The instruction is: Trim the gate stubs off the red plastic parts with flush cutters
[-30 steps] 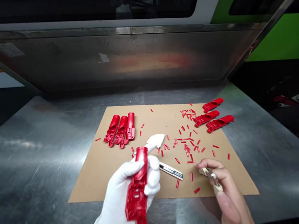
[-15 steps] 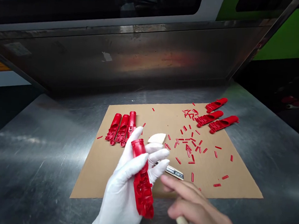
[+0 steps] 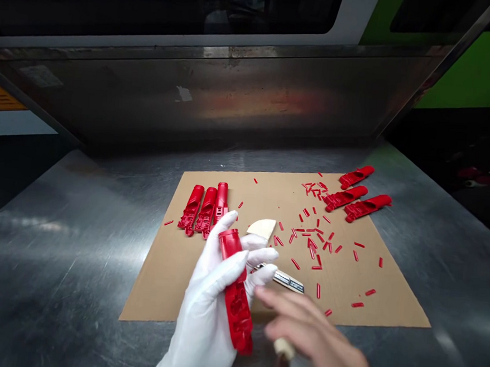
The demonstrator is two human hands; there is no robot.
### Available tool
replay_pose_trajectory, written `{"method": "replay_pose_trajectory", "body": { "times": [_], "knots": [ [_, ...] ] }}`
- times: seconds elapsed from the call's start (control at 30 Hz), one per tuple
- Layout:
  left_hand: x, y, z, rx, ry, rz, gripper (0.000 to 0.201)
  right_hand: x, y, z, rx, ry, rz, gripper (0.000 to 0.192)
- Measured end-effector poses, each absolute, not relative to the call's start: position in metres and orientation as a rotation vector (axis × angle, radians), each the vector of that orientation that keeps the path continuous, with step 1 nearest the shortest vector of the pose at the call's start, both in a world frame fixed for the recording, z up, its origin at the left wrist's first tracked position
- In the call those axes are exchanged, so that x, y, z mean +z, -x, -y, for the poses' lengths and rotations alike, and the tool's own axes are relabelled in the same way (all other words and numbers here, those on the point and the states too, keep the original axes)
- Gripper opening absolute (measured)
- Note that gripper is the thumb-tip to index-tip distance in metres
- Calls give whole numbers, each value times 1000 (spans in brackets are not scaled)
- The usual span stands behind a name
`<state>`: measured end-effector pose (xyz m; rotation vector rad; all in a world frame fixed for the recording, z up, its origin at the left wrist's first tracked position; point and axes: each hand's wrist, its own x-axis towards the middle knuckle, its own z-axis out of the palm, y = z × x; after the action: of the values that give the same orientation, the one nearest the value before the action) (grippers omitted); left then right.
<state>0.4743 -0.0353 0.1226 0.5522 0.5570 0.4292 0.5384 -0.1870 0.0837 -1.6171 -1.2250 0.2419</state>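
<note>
Gripping a red moulded housing (image 3: 235, 294) at lower centre of the frame, the gloved left hand (image 3: 215, 310) is clenched round its middle, with the housing upright and tilted and its round end at the top. The bare right hand (image 3: 313, 339), blurred at lower right, lies just beside the housing; a pale handle end (image 3: 284, 348) shows under its palm, so it appears to be grasping a small tool, though the working end is hidden.

Hazards, as judged from this view:

- A utility knife blade (image 3: 282, 278) lies on the cardboard sheet (image 3: 166, 278) just behind both hands. A hand passing over it could be cut; the bare hand is the more exposed.
- The tool end cannot be seen. If it slips off the housing, it could strike the gloved fingers (image 3: 260, 257).
- Red trimmed offcuts (image 3: 311, 247) are scattered across centre right of the sheet. These could roll onto the steel tabletop (image 3: 76, 250) or mix with the housings at upper right (image 3: 355, 197).
- Three housings (image 3: 204, 210) lie side by side at centre left, near the left hand, and could be knocked.
</note>
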Motion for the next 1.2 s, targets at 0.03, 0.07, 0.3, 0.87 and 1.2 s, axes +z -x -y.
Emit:
{"method": "replay_pose_trajectory", "body": {
  "times": [0.03, 0.07, 0.3, 0.87, 1.2],
  "knots": [
    [124, -474, 34, 424, -513, -559, 57, 80, -545, 192, 254, 1531, 1117, 34],
    [127, -473, 32, 412, -466, -567, 55, 76, -552, 197, 261, 1450, 1001, 41],
    [138, -474, 25, 339, -281, -631, 46, 75, -583, 231, 367, 1674, 846, 45],
    [131, -477, 33, 365, -549, -601, 42, 169, -587, 171, -637, 2168, 2104, 35],
    [134, -478, 31, 388, -629, -624, 40, 173, -580, 162, -613, 2202, 2185, 17]
  ]
}}
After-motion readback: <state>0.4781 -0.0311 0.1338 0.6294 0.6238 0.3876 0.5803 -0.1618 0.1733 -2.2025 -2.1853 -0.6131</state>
